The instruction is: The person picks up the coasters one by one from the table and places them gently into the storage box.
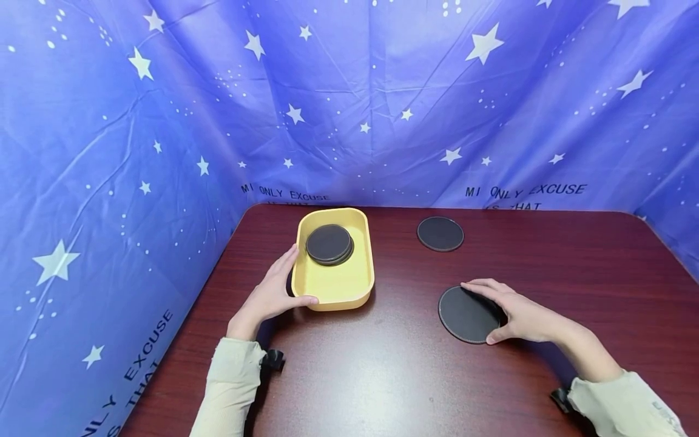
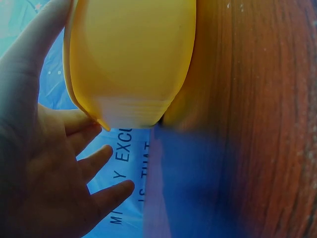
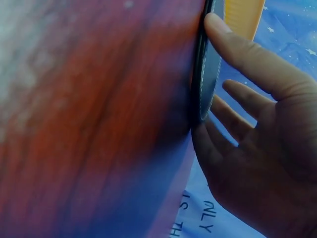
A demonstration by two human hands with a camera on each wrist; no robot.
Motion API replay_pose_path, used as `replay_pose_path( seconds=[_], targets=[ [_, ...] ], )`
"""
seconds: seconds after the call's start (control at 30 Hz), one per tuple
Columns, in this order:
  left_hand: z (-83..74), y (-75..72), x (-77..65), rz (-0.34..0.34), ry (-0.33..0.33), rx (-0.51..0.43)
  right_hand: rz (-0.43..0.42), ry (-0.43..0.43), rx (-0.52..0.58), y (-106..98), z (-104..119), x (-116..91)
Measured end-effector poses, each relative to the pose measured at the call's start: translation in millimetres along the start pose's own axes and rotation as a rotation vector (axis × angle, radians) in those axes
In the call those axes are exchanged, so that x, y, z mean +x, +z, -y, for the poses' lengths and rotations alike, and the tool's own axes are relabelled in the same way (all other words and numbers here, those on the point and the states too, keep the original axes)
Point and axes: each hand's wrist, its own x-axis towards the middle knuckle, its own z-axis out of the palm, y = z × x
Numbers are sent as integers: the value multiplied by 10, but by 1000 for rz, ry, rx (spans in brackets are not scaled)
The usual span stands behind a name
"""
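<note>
A yellow tray with rounded corners stands on the table, holding a small stack of round black coasters. My left hand holds the tray at its near left corner, thumb on the front rim and forefinger along the left side. In the left wrist view, the other fingers of that hand spread apart beside the tray wall. Farther right, my right hand grips a black stitched coaster by its edge, between thumb and fingers. The right wrist view shows the thumb on the rim of that coaster.
Another black coaster lies flat toward the back of the dark red wooden table. A blue curtain with white stars hangs behind the table and along its left side.
</note>
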Motion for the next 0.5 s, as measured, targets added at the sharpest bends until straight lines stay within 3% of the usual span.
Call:
replay_pose_path(
  seconds=[0.1, 0.27, 0.37, 0.5],
  targets=[
    [12, 8, 2, -6, 11, 3, -28, -4, -51, 7, 29, 25],
    [1, 8, -2, -7, 13, -2, -79, 24, -48, -13, 38, 63],
    [-8, 1, -7, -4, 7, -4, -127, 54, -4, -57, 36, 77],
    [-5, -5, -13, -4, 2, -6, -173, 97, 132, -127, 37, 89]
  ],
)
